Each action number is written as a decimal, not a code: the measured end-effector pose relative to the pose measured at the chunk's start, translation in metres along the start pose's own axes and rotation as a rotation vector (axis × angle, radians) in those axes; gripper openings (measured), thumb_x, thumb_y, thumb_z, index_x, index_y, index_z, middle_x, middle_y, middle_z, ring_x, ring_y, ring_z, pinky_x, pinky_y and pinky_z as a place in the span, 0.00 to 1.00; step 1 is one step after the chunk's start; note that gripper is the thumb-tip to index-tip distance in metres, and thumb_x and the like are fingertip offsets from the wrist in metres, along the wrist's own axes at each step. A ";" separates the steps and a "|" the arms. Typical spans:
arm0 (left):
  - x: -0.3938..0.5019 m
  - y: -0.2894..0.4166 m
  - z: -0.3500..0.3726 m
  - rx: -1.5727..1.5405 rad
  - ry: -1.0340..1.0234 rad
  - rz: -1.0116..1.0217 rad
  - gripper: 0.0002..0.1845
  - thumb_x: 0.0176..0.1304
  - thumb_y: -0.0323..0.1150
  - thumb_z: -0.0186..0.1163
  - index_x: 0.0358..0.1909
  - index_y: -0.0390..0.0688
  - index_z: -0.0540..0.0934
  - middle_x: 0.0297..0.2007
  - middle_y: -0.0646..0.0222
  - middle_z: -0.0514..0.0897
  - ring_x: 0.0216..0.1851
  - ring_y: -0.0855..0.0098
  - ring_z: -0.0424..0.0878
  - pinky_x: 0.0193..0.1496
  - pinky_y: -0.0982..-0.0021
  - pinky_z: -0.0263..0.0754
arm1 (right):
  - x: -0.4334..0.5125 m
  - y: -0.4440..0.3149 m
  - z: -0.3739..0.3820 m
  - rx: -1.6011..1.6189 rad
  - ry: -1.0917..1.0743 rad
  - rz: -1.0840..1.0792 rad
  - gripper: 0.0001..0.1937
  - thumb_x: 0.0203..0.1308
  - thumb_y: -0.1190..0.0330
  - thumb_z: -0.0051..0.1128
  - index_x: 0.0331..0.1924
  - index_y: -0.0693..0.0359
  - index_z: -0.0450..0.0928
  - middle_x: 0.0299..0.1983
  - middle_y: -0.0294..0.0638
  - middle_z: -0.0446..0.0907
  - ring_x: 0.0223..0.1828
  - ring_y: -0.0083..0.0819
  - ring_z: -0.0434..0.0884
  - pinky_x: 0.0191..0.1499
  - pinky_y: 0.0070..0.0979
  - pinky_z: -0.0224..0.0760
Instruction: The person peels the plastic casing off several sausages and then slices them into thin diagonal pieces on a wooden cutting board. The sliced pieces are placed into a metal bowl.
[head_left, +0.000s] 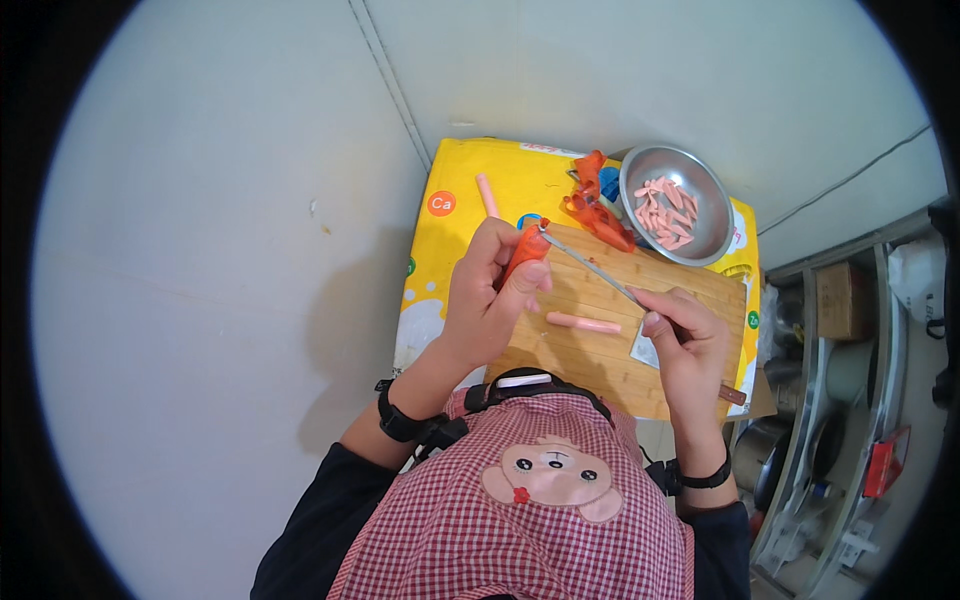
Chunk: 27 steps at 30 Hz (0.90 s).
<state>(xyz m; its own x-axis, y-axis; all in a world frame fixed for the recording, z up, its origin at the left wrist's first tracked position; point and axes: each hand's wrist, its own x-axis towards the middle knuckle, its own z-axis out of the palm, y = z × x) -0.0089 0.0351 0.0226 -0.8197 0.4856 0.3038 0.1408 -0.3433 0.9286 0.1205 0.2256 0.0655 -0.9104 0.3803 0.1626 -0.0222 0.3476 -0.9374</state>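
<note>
My left hand (495, 289) grips a sausage in a red casing (527, 249), its tied end pointing up and away from me. In my right hand (684, 330) is a slender metal blade (592, 271), whose tip touches the sausage near that tied end. Below, a pale pink peeled sausage (583, 324) lies on the wooden cutting board (547, 356). Beside my right hand a broad knife blade (643, 349) rests flat on the board, partly hidden; a brown handle (732, 394) shows past my wrist.
A steel bowl (716, 232) holding cut pink pieces (667, 214) stands at the back right. Left of it lie torn red casings (600, 217). Another pink sausage (487, 195) lies on the yellow printed surface (457, 169). Metal shelving (814, 375) with a cardboard box (845, 301) stands at right; walls rise behind and left.
</note>
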 end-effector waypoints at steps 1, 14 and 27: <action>0.001 0.000 -0.001 -0.006 -0.042 -0.021 0.09 0.75 0.32 0.57 0.47 0.39 0.70 0.30 0.70 0.80 0.28 0.83 0.76 0.29 0.80 0.72 | 0.001 0.005 0.000 0.039 -0.016 0.000 0.14 0.60 0.85 0.58 0.48 0.68 0.87 0.29 0.32 0.76 0.31 0.18 0.71 0.33 0.17 0.61; -0.007 -0.006 0.008 -0.620 -0.428 -0.503 0.20 0.81 0.48 0.46 0.49 0.40 0.73 0.27 0.68 0.77 0.20 0.80 0.72 0.25 0.78 0.70 | 0.029 0.042 0.004 0.529 -0.237 0.144 0.11 0.64 0.81 0.59 0.47 0.68 0.87 0.33 0.35 0.81 0.33 0.20 0.76 0.36 0.19 0.68; -0.005 0.003 -0.014 0.244 -0.117 -0.118 0.10 0.65 0.30 0.67 0.44 0.40 0.77 0.33 0.72 0.81 0.34 0.80 0.74 0.41 0.76 0.70 | 0.088 0.133 0.044 -0.673 -0.091 -0.143 0.13 0.61 0.80 0.54 0.46 0.63 0.87 0.39 0.47 0.84 0.39 0.45 0.84 0.47 0.37 0.76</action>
<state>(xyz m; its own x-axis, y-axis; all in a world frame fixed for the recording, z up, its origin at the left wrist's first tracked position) -0.0117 0.0205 0.0207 -0.7710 0.6046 0.1998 0.1892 -0.0820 0.9785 0.0195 0.2678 -0.0580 -0.9494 0.2281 0.2159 0.0900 0.8562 -0.5088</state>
